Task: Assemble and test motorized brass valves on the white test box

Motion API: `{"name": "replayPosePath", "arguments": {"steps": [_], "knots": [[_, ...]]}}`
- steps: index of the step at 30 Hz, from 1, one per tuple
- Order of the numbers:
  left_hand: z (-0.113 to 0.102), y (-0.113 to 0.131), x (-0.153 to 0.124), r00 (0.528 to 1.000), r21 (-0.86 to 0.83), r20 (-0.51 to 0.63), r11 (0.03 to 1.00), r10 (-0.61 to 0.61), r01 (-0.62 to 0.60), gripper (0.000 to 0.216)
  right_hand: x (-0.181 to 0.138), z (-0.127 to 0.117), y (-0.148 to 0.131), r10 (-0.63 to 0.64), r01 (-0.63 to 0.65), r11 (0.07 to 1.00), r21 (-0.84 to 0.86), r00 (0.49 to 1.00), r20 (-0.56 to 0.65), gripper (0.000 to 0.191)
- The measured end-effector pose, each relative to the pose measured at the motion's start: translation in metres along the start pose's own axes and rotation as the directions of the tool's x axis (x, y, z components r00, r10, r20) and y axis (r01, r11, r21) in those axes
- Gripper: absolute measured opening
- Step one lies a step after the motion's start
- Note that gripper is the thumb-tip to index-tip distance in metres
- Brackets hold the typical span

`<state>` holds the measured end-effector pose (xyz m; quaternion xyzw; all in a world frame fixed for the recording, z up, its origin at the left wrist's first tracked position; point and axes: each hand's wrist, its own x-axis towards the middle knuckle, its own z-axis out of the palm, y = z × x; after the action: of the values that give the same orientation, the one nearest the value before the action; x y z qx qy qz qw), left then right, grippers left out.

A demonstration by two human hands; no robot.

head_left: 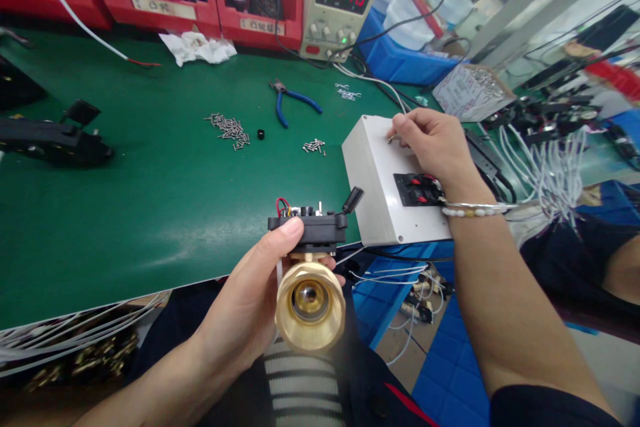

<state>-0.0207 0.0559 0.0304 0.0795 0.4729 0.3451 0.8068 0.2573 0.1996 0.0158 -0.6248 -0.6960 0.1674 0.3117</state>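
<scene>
My left hand [255, 280] is wrapped round a brass ball valve [311, 320], its round opening facing me and a shiny ball visible inside. On top of the valve sits a black actuator housing [315, 230] with a small raised flap and red wires showing. My right hand [433, 143] rests over a white box [373, 180], thumb and fingers pinching a small metal toggle switch [392, 138] on its top face. Beside that hand, a black terminal block [417, 190] with red tabs is set into the box.
Blue-handled cutters [295, 101], loose screws [230, 130] and a black ring [261, 134] lie on the green mat [165, 193]. A power supply [340, 3] with a lit display stands behind, beside red bins [160, 13]. Another black unit [50, 140] is at left; white cables [550, 167] bunch at right.
</scene>
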Motion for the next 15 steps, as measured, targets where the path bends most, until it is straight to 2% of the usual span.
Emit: {"name": "replayPosePath", "arguments": {"steps": [10, 15], "knots": [[0.0012, -0.0011, 0.0003, 1.000, -0.032, 0.001, 0.999, 0.006, -0.006, 0.032, -0.0005, 0.0001, -0.0018, 0.007, -0.007, 1.000, 0.006, 1.000, -0.011, 0.049], [0.0018, -0.0018, 0.0031, 0.999, -0.066, 0.049, 0.998, -0.005, 0.008, 0.033, -0.0006, -0.0002, -0.0021, 0.003, -0.003, 1.000, 0.010, 1.000, -0.008, 0.049]]}}
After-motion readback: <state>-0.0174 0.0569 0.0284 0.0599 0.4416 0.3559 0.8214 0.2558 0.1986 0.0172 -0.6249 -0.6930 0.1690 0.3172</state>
